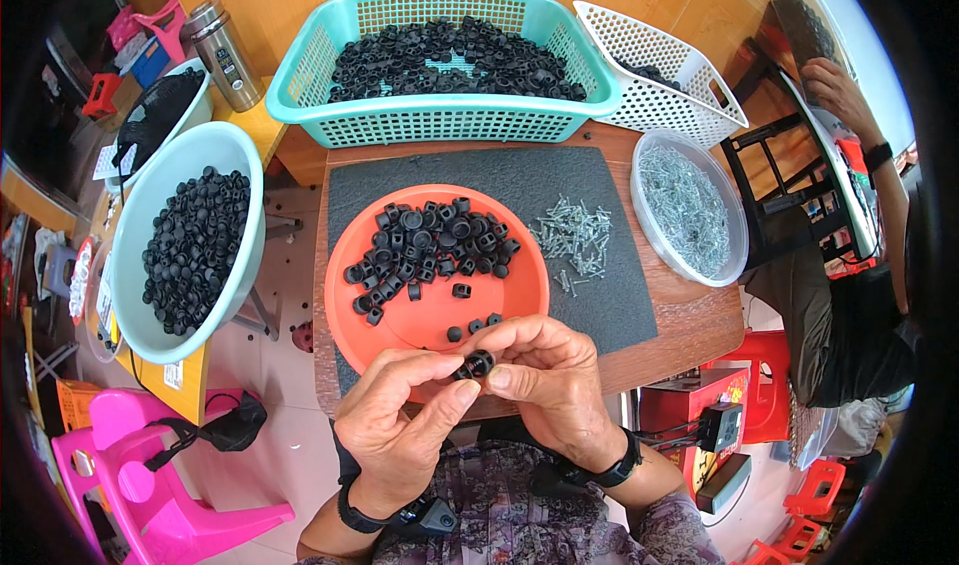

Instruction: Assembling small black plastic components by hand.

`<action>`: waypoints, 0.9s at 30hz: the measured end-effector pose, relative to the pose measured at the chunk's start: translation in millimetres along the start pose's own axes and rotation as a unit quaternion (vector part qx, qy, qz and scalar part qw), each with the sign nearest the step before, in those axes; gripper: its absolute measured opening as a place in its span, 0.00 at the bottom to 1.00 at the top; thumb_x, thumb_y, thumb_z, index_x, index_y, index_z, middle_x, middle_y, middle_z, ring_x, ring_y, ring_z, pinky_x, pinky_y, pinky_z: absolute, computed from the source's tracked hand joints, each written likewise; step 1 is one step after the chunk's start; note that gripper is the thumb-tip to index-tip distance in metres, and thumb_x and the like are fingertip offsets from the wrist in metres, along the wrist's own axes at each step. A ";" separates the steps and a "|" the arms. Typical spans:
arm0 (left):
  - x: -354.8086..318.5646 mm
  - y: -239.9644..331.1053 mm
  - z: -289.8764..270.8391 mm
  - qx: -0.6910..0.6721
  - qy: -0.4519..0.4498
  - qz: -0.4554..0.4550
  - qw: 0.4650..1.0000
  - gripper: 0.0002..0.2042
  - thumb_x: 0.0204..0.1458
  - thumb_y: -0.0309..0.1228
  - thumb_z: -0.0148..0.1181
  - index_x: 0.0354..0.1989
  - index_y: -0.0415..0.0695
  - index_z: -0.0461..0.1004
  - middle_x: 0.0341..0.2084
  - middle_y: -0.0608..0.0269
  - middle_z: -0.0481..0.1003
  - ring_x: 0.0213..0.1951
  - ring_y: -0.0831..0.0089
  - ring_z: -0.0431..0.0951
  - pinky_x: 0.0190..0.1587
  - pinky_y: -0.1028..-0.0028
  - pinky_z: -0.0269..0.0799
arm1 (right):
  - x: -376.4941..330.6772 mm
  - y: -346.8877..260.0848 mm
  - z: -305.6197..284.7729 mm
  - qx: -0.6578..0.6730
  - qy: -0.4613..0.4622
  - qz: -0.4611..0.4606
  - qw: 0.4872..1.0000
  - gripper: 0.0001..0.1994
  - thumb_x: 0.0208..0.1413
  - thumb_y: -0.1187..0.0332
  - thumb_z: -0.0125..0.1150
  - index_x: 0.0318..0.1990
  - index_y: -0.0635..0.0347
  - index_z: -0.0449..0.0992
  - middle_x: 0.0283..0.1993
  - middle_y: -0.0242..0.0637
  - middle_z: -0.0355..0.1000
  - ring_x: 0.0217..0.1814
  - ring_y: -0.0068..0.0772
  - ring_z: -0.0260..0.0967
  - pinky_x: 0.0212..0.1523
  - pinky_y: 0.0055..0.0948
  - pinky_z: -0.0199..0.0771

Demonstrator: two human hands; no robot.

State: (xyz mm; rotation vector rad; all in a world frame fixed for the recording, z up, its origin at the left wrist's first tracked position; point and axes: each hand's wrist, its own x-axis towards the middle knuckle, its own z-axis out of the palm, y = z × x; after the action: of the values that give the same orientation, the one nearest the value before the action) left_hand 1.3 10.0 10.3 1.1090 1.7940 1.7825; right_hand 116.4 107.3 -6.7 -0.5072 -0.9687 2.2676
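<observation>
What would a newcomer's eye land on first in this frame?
The orange round tray at the centre of the table, heaped with small black plastic parts. Just below it, the left hand and right hand pinch one small black part between their fingertips. Behind, a teal basket full of black parts spans the back edge.

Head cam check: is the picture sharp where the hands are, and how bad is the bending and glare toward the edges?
Head view: sharp at the left hand, right hand and the small black part between them; even daylight, soft shadows; the teal basket rim bows from fisheye; corners black; the top right corner is washed out.
</observation>
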 end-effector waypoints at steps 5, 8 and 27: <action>2.4 -1.0 -0.8 0.016 -0.015 0.006 1.000 0.10 0.42 0.23 0.66 0.34 0.36 0.76 0.28 0.57 0.75 0.29 0.74 0.76 0.30 0.79 0.70 | 0.2 1.7 -3.6 -0.020 -0.005 -0.020 1.000 0.12 0.47 0.84 0.58 0.42 0.69 0.72 0.42 0.44 0.73 0.41 0.27 0.72 0.44 0.24 0.74; 2.6 0.5 -2.4 0.017 -0.017 -0.006 1.000 0.10 0.42 0.23 0.66 0.34 0.36 0.76 0.27 0.57 0.75 0.30 0.74 0.76 0.31 0.79 0.70 | 0.6 2.3 -4.3 -0.023 -0.003 -0.013 1.000 0.12 0.47 0.84 0.58 0.42 0.69 0.72 0.42 0.44 0.73 0.41 0.26 0.72 0.44 0.24 0.74; 4.7 -12.7 -3.2 -0.048 -0.025 -0.036 0.998 0.09 0.42 0.23 0.66 0.33 0.35 0.76 0.28 0.60 0.74 0.30 0.76 0.75 0.32 0.81 0.71 | -1.3 3.1 1.6 -0.143 0.015 -0.071 0.987 0.13 0.47 0.86 0.57 0.42 0.67 0.74 0.42 0.37 0.71 0.43 0.24 0.69 0.45 0.22 0.73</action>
State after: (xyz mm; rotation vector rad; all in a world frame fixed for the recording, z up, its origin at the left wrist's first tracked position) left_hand -7.3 12.9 -0.3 1.0297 1.6795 1.7632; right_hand 115.3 103.9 -7.8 -0.5723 -1.2816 1.9995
